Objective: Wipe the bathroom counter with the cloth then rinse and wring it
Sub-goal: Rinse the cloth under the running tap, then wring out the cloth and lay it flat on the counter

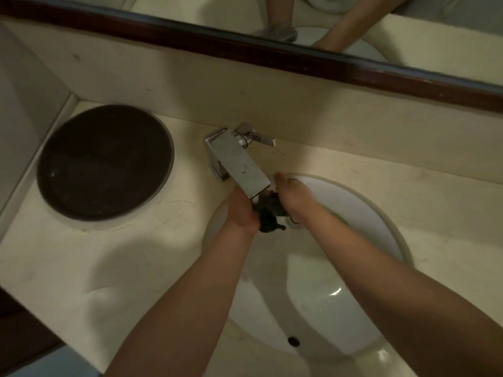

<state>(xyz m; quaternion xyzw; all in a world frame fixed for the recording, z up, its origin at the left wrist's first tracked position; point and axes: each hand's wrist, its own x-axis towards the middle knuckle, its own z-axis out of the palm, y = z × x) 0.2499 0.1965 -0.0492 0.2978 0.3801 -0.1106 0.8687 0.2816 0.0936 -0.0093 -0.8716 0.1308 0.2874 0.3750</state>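
The fingers (252,222) of my left hand (241,212) are curling round the dark cloth (268,214), and my right hand (290,195) is gripping it from the other side. The cloth is sitting bunched between the two hands and touching both. Its long side is running from just under the tap spout (239,161) toward me, so both hands are equally near to it. Below them the sink (381,213) is lying; I cannot tell if water is running. I am judging that wringing comes next, with the hands twisting opposite ways along this long side. Well apart to the left, a dark round tray (104,161) is resting on the counter (122,254).
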